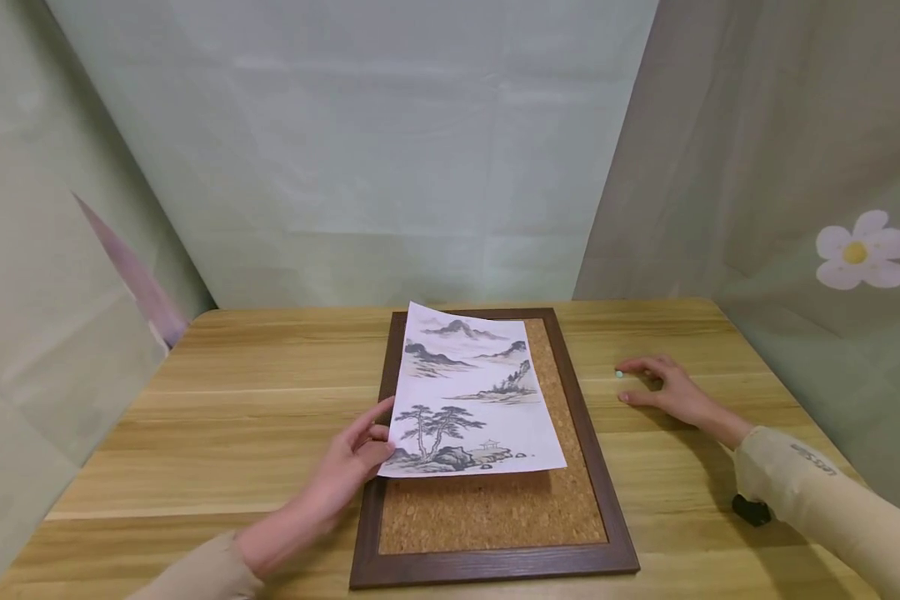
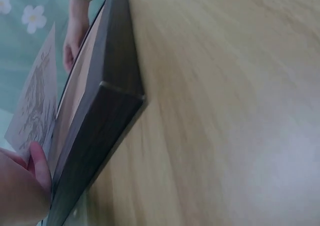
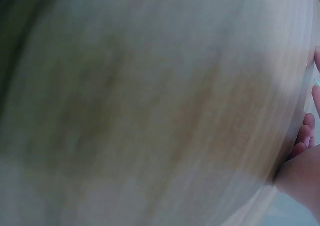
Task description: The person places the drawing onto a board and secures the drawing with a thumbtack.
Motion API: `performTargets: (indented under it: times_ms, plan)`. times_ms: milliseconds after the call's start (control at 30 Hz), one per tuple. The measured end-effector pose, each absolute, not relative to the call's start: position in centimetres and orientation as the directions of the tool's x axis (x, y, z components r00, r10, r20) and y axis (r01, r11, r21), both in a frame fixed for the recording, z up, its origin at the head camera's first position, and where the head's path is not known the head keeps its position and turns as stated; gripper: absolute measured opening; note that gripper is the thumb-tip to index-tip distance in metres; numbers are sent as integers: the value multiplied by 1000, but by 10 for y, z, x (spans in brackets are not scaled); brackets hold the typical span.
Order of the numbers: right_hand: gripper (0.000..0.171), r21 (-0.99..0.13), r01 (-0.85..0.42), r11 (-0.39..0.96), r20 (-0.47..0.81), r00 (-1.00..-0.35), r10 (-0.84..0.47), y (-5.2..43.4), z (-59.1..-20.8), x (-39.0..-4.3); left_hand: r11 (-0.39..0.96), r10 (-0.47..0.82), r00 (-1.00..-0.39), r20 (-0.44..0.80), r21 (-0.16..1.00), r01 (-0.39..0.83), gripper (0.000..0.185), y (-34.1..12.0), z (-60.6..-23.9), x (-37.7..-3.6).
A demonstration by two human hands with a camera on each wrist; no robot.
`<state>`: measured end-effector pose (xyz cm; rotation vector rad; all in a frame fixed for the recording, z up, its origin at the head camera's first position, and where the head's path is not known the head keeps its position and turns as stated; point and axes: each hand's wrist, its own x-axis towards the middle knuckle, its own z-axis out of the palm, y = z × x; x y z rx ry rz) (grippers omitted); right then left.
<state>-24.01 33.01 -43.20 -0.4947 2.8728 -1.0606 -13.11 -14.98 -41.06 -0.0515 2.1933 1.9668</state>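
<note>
A sheet of paper with an ink landscape [image 1: 472, 383] is tilted above a brown-framed cork board [image 1: 495, 517], its lower edge raised off the cork. My left hand [image 1: 348, 467] pinches the sheet's lower left edge between thumb and fingers; the left wrist view shows the thumb [image 2: 40, 163] against the paper. To the right of the board, my right hand [image 1: 671, 393] is low over the table, thumb and index finger apart. Close to the index fingertip is a small pale green piece [image 1: 618, 374], too small to identify. The right wrist view catches only part of that hand [image 3: 302, 161].
The board lies on a wood-grain table [image 1: 255, 417]. Pale cloth backdrops [image 1: 390, 167] hang behind and at both sides, the right one printed with a white flower [image 1: 866, 250]. A black strap piece [image 1: 750, 510] shows under the right sleeve.
</note>
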Motion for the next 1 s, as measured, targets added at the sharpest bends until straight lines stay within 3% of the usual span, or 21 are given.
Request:
performTargets:
  times_ms: [367,1000]
  plan:
    - [50,-625,-282,728,86,-952,-295,309,-419,-234,82,144,-981,-130,989,-119,67,-151,-415,-134]
    - [48,-652,-242,718,77,-964,-255,294,-423,-236,154,252,-955,-156,981,-119,70,-161,-402,-140]
